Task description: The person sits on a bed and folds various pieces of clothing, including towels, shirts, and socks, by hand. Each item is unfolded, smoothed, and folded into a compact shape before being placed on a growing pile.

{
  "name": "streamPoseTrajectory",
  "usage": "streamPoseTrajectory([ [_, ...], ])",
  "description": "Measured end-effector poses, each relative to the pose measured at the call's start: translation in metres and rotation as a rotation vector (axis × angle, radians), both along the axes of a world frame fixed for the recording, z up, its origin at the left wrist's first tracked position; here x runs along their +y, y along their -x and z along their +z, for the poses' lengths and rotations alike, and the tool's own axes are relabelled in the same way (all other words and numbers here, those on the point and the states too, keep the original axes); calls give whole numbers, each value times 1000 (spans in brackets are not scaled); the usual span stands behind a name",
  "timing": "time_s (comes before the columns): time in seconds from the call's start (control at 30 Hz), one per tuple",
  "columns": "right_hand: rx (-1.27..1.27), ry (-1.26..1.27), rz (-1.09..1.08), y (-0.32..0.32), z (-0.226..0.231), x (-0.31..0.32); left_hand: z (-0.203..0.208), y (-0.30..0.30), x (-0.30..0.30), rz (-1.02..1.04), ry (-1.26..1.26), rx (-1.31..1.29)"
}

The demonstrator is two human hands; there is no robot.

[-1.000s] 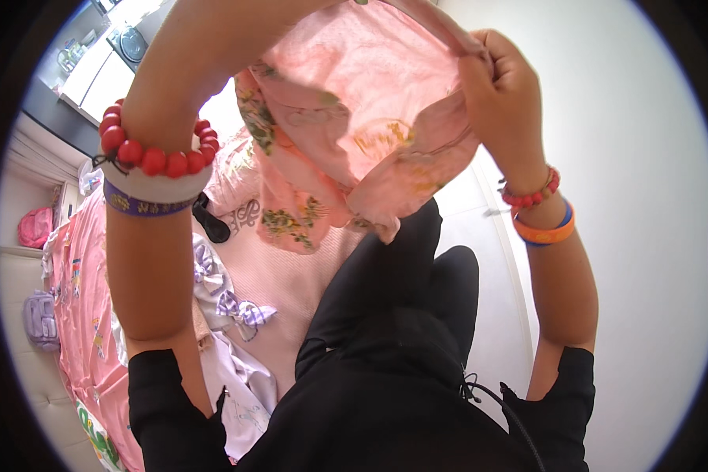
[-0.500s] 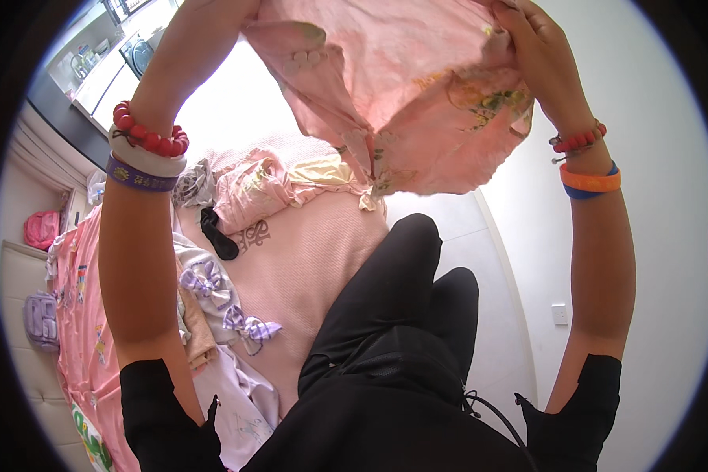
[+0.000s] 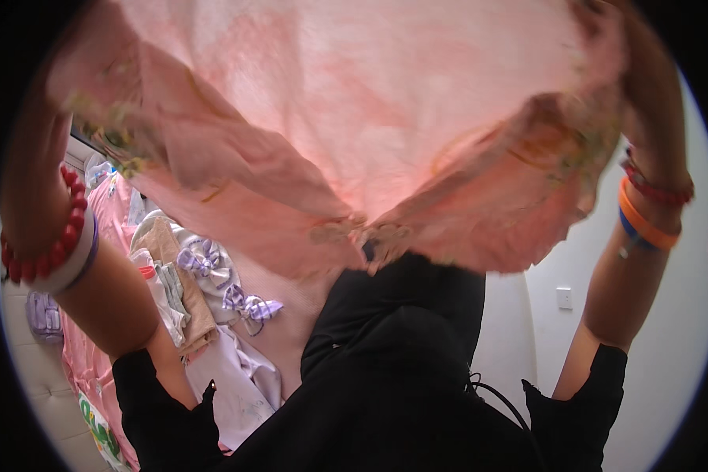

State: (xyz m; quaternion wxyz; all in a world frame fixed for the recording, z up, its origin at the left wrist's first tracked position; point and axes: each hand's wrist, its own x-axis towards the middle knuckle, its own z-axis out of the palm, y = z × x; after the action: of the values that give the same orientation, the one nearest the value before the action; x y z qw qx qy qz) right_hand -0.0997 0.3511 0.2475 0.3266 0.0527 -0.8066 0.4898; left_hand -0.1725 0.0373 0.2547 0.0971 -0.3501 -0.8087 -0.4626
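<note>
A pink floral top [image 3: 291, 141] with a V-shaped opening and knot-like fastenings at its point is spread wide in front of me, filling the upper view. My left hand [image 3: 46, 130] holds its left side at the rim of the picture, its fingers mostly hidden by cloth and shadow. On the other side my right hand [image 3: 645, 86] grips the top's right edge, fingers partly covered and blurred. The cloth hangs over my lap, with its lowest part just above my black trousers [image 3: 401, 307].
To my left, on a pink bed cover [image 3: 291, 287], lie a folded beige cloth [image 3: 189, 291], purple-and-white bows [image 3: 248, 307] and a pale lilac garment [image 3: 236, 377]. A purple bag [image 3: 45, 316] stands farther left. A white wall [image 3: 669, 346] with a socket [image 3: 564, 298] rises on my right.
The pink top has come closer and lower and is stretched wider. My hands have moved apart, left hand to the left and right hand to the right. The cloth now covers the clothes farther off.
</note>
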Motion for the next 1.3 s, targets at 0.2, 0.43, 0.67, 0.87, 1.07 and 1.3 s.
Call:
streamPoseTrajectory([
  [0.2, -227, -413, 156, 116, -117, 6, -103, 101, -12, 224, 427, -103],
  [0.43, -434, -456, 137, 83, -315, 7, -328, 63, -13, 417, 267, -523],
  [0.67, -683, -533, 140, -81, -379, 2, -415, -160, -45, 674, 643, -236],
  [0.87, -1081, -487, 128, -98, -353, -24, -431, -146, -71, 887, 941, -84],
  [1.07, -1402, 366, 542, -101, -349, 5, -393, -120, -106, 520, 891, -417],
  [1.3, -870, 1814, 769, -55, -355, 68, -352, -34, -124, 364, -652, -1197],
])
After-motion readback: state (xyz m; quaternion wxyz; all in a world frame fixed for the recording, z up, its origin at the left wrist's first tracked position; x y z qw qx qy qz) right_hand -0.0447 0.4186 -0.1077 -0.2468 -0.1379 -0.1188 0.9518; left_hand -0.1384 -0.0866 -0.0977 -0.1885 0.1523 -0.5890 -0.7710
